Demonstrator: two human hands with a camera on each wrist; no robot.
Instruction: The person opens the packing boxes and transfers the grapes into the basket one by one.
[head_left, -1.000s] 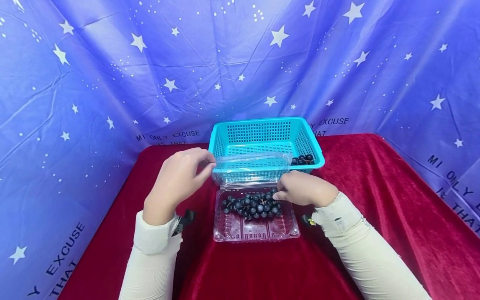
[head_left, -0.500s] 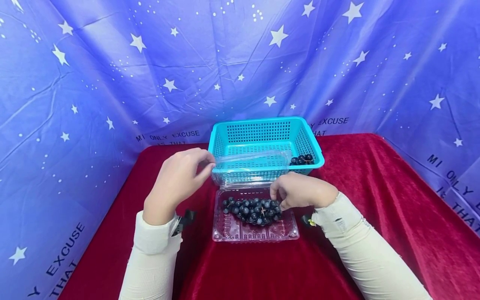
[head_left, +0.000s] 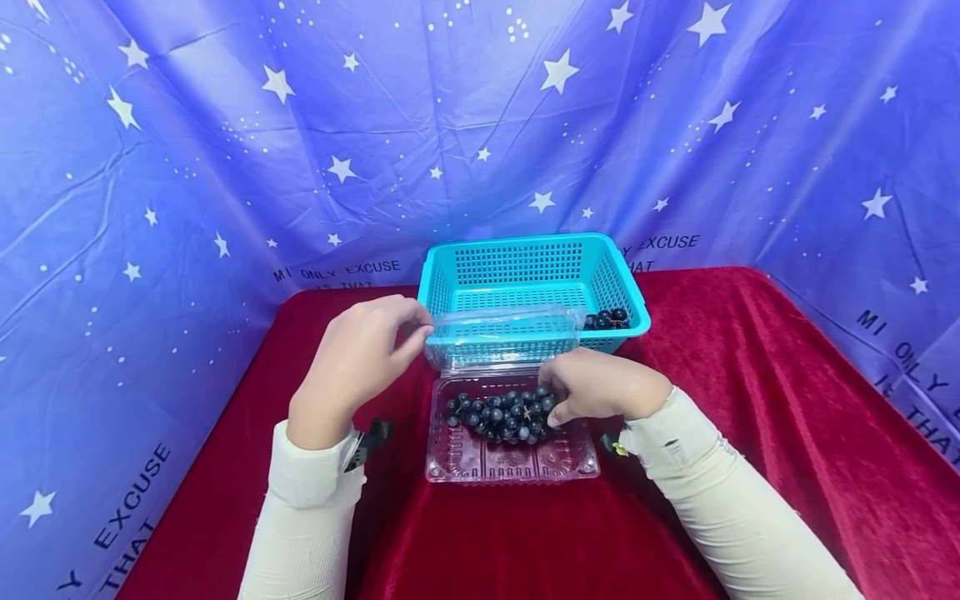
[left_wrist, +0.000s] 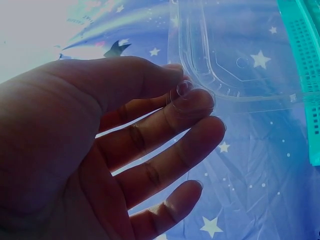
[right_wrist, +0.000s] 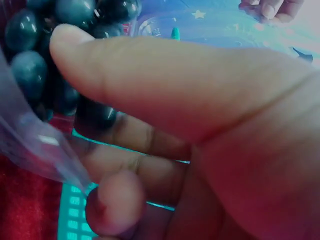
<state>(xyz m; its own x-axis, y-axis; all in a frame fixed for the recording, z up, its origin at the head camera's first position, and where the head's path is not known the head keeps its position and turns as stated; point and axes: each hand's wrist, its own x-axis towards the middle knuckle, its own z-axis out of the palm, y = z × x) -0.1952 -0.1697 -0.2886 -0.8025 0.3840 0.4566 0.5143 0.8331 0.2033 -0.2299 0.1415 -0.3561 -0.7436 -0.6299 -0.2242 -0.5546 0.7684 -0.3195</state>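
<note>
A bunch of dark grapes (head_left: 498, 417) lies in the base of a clear plastic clamshell box (head_left: 480, 471), whose lid stands raised at the back. My left hand (head_left: 358, 358) pinches the lid's left corner between thumb and fingers; the left wrist view shows this hand (left_wrist: 135, 120) at the corner of the lid (left_wrist: 240, 95). My right hand (head_left: 603, 383) grips the right end of the bunch. In the right wrist view, its thumb lies over the grapes (right_wrist: 30, 60), with the other fingers of the hand (right_wrist: 200, 110) curled behind them, close to the box wall.
A turquoise plastic basket (head_left: 517, 242) stands right behind the box, partly seen through the lid. More dark grapes (head_left: 609, 320) lie in its front right corner. A red cloth (head_left: 750, 375) covers the table, and a blue star-patterned curtain (head_left: 420, 125) hangs around it.
My right hand and the bunch shifted toward the front of the box, then slightly back, and the bunch turned a little. My left hand keeps its place on the lid corner.
</note>
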